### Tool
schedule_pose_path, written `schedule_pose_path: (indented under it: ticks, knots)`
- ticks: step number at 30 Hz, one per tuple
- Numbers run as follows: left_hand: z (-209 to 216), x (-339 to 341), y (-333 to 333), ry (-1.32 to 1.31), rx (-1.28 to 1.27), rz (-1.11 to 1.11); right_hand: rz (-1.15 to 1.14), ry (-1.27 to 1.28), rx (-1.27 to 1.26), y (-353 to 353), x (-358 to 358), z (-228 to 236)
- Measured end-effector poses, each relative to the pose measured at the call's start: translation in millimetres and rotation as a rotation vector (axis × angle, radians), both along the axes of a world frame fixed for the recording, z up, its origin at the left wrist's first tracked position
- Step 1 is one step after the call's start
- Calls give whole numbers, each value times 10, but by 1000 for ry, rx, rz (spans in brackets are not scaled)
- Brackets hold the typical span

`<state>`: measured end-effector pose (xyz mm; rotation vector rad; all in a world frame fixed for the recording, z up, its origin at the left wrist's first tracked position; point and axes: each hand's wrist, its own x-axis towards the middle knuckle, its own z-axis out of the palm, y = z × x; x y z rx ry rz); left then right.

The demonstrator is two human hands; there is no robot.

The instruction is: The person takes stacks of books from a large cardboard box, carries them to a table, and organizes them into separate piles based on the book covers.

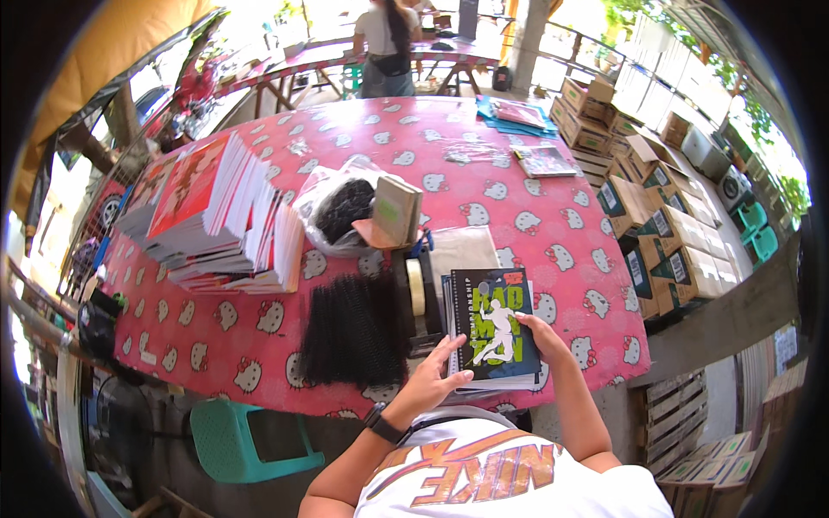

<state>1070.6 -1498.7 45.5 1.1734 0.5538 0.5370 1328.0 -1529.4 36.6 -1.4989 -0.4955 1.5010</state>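
Observation:
A dark notebook [484,301] with green lettering and a white player silhouette lies on top of a small stack near the table's front edge. My left hand [436,371] grips its lower left side, the thumb across the cover. At the right edge, my right hand [544,335] holds it with the thumb on top and the other fingers mostly hidden. Left of the stack stands a black tape dispenser [419,293] with a pale roll. A bundle of black plastic binding coils [354,332] lies beside that.
Tall piles of printed sheets or booklets [207,207] fill the table's left. Behind the dispenser are a plastic bag [315,207] of black material and an upright block [397,211]. Cartons [665,224] stand right; a green stool [229,442] is front left. A person [386,52] stands beyond.

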Motion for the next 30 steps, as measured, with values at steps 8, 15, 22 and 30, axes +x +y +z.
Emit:
schedule_pose_path:
  ticks: [8, 15, 22, 30]
  knots:
    - [466, -1516, -61, -38, -74, 21, -46, -1017, 388, 171, 52, -25]
    - [-111, -3093, -167, 37, -241, 776, 9, -519, 891, 235, -1445, 973]
    - [-1316, -4393, -342, 220, -576, 1174, 1013, -636, 857, 578, -3780, 547]
    - [-2898, -5524, 34, 1398, -112, 722, 1101, -825, 827, 1384, -5298, -340]
